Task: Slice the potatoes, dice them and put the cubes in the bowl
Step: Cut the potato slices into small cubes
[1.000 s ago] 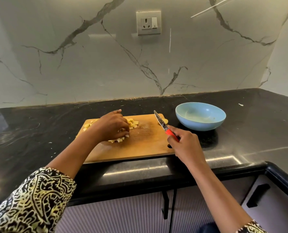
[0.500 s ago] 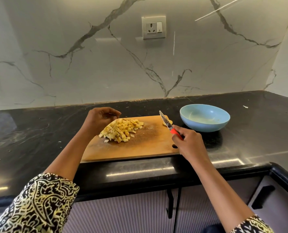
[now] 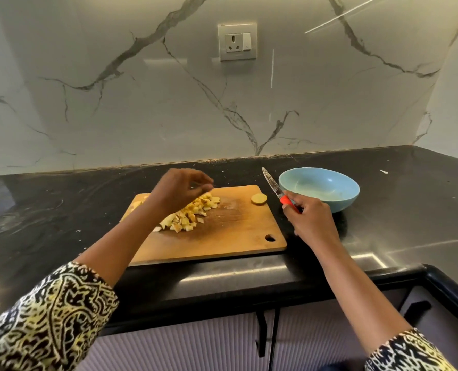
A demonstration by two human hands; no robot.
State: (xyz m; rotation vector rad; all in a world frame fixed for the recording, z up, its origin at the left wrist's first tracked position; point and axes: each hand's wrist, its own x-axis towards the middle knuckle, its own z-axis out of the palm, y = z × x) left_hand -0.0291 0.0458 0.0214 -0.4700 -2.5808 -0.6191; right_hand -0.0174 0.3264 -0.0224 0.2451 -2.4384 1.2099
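The marbled wall [image 3: 115, 116] rises behind the black worktop [image 3: 396, 210]. On the worktop in front of me lies the wooden board [image 3: 222, 236], and just to its right sits the blue bowl [image 3: 348, 199]. My left hand [image 3: 179, 190] hangs above the heap on the board's left part, fingertips bunched together; whether they pinch any potato I cannot tell. My right hand [image 3: 312, 223] is off the board's right edge, in front of the bowl, fingers curled tight round the red handle of the knife [image 3: 275, 189], whose blade points up and away between board and bowl. The cubes [image 3: 189, 216] lie heaped on the board's left half, partly hidden by my left wrist. One round slice [image 3: 258, 198] lies alone near the board's far right corner.
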